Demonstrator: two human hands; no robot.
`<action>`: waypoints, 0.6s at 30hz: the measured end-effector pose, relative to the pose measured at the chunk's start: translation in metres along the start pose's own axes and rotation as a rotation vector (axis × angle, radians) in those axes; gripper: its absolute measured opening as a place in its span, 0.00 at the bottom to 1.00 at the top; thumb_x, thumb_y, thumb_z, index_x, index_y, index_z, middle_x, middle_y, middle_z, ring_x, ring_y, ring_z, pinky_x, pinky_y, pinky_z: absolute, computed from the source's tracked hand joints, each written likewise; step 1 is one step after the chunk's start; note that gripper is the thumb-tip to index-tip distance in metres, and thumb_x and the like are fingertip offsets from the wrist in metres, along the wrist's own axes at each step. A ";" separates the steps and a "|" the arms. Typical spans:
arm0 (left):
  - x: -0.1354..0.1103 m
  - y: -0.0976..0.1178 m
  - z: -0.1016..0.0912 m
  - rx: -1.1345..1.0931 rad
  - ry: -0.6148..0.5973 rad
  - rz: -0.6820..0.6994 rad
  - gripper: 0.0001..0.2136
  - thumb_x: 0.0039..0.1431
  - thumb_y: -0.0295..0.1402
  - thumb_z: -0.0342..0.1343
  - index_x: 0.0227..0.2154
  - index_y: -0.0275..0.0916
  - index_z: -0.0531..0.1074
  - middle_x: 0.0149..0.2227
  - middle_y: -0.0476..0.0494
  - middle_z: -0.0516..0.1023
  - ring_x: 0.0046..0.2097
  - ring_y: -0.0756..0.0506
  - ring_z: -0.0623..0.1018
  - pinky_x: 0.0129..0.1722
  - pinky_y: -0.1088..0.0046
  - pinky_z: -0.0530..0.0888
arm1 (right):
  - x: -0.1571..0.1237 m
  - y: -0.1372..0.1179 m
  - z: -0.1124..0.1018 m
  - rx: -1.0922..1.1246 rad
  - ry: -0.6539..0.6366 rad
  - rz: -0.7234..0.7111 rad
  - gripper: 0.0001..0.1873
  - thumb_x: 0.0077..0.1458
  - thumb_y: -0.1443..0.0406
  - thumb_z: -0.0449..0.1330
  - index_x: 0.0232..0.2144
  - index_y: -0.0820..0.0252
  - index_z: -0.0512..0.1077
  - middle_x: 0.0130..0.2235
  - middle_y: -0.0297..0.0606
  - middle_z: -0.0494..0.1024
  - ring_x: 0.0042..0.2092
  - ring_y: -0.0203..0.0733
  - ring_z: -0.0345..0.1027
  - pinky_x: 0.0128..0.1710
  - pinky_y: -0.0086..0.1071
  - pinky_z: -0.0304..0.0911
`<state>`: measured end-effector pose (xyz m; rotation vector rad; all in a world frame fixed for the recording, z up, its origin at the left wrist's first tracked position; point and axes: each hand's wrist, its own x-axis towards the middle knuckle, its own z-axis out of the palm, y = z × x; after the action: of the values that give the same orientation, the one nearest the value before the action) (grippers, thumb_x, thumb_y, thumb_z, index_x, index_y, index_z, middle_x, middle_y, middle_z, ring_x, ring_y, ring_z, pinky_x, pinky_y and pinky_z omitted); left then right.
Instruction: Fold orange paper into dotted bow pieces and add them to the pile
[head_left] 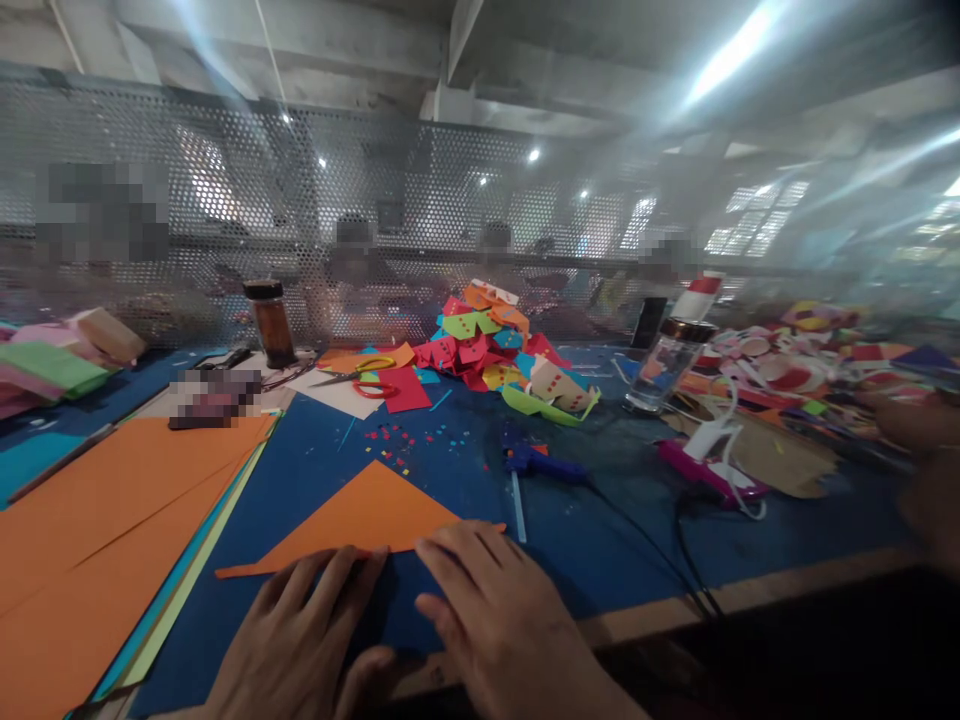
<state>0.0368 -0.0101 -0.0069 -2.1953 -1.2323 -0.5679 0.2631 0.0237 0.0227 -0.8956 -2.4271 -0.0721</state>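
Note:
Both my hands lie flat at the near edge of a blue work table (600, 520). My left hand (300, 640) has its fingers stretched out, their tips on the near folded edge of an orange paper triangle (367, 515). My right hand (502, 620) is also open and presses the same edge at its right end. The paper lies flat and points away from me. Nothing is gripped in either hand.
A stack of orange and coloured sheets (112, 540) lies left. Scissors (360, 378), a dark jar (270, 322), a heap of folded paper pieces (495, 350), a glue gun (540, 462) with cord, a glass jar (667, 365) and a perforated screen (375, 200) are beyond. Another person's hand (926, 470) is at right.

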 end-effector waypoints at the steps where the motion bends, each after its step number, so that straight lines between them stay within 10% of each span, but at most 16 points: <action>1: 0.001 0.001 -0.001 0.006 -0.008 0.004 0.25 0.69 0.52 0.39 0.48 0.39 0.75 0.42 0.41 0.85 0.39 0.40 0.83 0.35 0.63 0.78 | 0.002 -0.003 0.004 0.025 -0.036 0.009 0.15 0.69 0.63 0.51 0.54 0.60 0.69 0.50 0.41 0.76 0.50 0.49 0.67 0.50 0.43 0.65; 18: -0.050 -0.029 0.000 0.046 -0.102 -0.127 0.26 0.65 0.54 0.48 0.56 0.41 0.69 0.50 0.37 0.81 0.46 0.33 0.80 0.40 0.55 0.80 | 0.002 0.001 0.023 0.057 -0.032 0.068 0.16 0.67 0.61 0.55 0.54 0.59 0.72 0.50 0.40 0.77 0.51 0.48 0.68 0.51 0.43 0.67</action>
<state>-0.0129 -0.0293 -0.0289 -2.1416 -1.4326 -0.4772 0.2513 0.0314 0.0038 -0.9588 -2.4135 0.0369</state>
